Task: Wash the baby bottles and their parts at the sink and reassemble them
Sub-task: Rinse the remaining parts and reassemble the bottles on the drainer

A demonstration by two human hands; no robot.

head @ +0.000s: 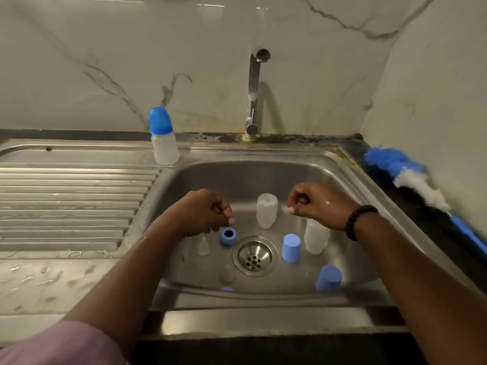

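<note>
We see both hands over the sink (350,180) — the left hand (208,212) curled, apparently empty, above a blue ring (228,236); the right hand (313,200) pinching something small and pale we cannot identify. In the basin stand two upended clear bottles (266,210), two blue caps (291,248) and clear teats (203,245). One assembled bottle (164,138) stands on the rim — left of the tap (254,93).

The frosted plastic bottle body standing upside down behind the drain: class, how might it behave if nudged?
The frosted plastic bottle body probably tips easily, since it stands tall on its narrow neck. It looks empty, so likely light. On the wet steel sink floor it may slide or roll.
</note>
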